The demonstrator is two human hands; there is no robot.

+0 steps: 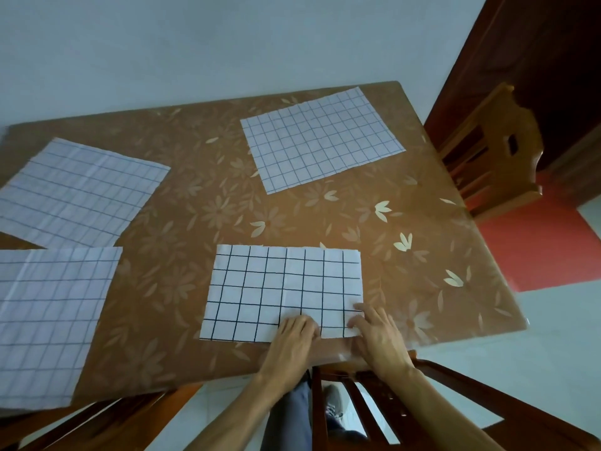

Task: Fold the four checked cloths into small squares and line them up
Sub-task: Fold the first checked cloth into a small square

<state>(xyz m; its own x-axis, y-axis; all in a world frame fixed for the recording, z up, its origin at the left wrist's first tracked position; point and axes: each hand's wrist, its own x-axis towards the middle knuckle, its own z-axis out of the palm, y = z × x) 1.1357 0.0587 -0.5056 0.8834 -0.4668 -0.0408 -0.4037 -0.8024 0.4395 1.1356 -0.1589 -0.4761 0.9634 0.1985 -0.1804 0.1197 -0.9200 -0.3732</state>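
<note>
Left hand (294, 335) pinches the near edge of the folded checked cloth (279, 288) while right hand (374, 336) presses its corner, fingers straight.

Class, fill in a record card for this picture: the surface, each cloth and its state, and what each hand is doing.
surface: brown flowered table
cloths: four, checked
near-centre cloth: smaller rectangle, seemingly folded once
far-right cloth: flat, unfolded
far-left cloth: flat, unfolded
near-left cloth: flat, unfolded
left hand: on near-centre cloth's near edge; grip unclear
right hand: at its near right corner; grip unclear
</note>
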